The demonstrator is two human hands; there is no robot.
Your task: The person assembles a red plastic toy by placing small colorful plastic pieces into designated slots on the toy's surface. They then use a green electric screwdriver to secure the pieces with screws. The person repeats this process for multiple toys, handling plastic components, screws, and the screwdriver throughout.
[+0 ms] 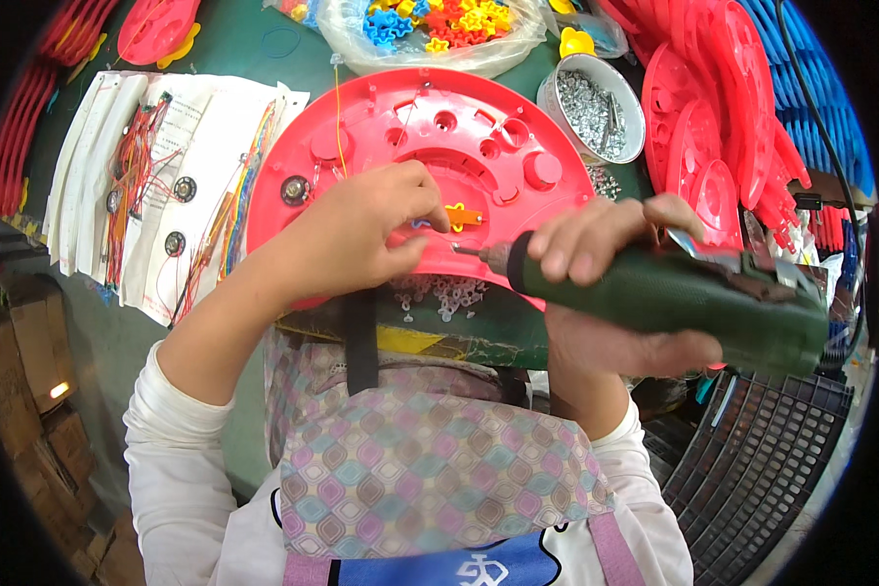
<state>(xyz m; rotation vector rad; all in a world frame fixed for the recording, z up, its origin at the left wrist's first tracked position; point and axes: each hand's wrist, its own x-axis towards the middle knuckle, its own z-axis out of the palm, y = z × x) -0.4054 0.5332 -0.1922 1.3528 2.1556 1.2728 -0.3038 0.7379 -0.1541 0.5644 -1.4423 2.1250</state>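
Observation:
A large red half-round plastic shell [381,107] lies hollow side up on the table before me. My right hand [596,244] grips a dark green electric screwdriver [684,303], held almost level. Its bit points left, and the tip is over the shell's near part, close to my left fingers. My left hand [381,230] reaches over the shell with fingers curled and thumb near the forefinger. A bit of blue shows beside those fingers; what they hold is hidden. Just beyond them sits an orange-yellow part [464,217] in the shell. A small round speaker [295,190] sits at the shell's left.
Wires and small speakers [185,188] lie on white sheets [205,117] at left. A bowl of screws [591,107] stands at far right, beside stacked red shells [693,107]. A bag of coloured star gears [439,29] is at the back. Small clear plastic pieces [444,298] lie near the front edge.

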